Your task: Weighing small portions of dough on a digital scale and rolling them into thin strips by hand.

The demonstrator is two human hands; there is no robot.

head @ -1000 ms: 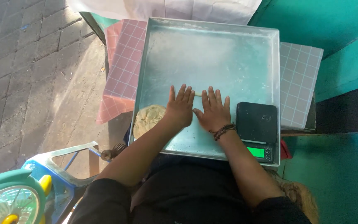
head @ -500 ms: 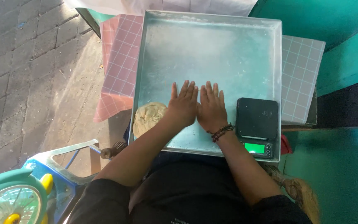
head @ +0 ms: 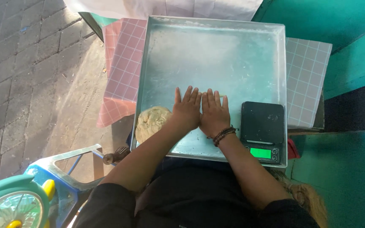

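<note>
Large square metal tray (head: 216, 55), floured, resting on a table under a checked cloth (head: 121, 67). Left hand (head: 186, 112) and right hand (head: 213, 114): both flat, palms down, fingers spread, side by side and touching near the tray's front edge, gripping nothing; whether anything lies beneath them cannot be told. Lump of pale dough (head: 152, 122): front-left corner of tray, just beside the left wrist. Black digital scale (head: 262, 131), green display lit: front-right corner. Beaded bracelet (head: 222, 135) on right wrist.
</note>
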